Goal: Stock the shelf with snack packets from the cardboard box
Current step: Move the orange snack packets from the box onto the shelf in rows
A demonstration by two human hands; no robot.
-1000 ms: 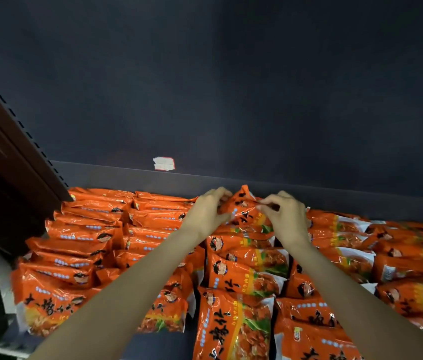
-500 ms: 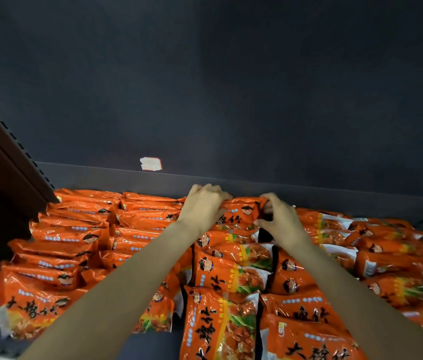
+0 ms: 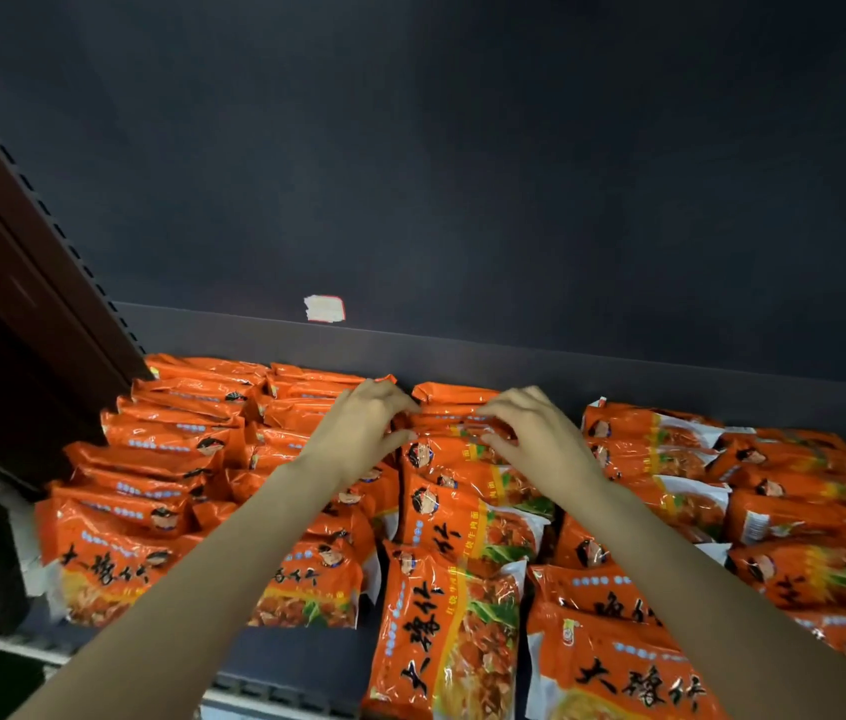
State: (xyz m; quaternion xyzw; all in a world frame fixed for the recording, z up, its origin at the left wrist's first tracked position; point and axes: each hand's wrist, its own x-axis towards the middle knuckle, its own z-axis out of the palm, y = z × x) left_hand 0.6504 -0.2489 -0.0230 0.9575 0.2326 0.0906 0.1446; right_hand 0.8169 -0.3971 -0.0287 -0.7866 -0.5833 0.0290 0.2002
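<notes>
- Snack packets (image 3: pixel 457 517) lie in overlapping rows across the shelf (image 3: pixel 301 662), front to back.
- Left hand (image 3: pixel 358 433) and right hand (image 3: pixel 540 439) rest on the middle row's rear packets.
- A label (image 3: pixel 324 308) sits on the back wall (image 3: pixel 462 174) behind them.

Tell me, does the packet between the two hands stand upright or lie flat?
Upright, roughly: the packet stands on edge at the row's back, left hand and right hand gripping it.

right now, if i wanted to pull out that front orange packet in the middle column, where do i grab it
Take the front packet by its near bottom edge, coming from the front of the shelf. It leans back on the packet behind, which covers its top, and neighbours crowd both sides. Only the lower edge looks free. Both hands, left hand and right hand, are busy at the back.
</notes>
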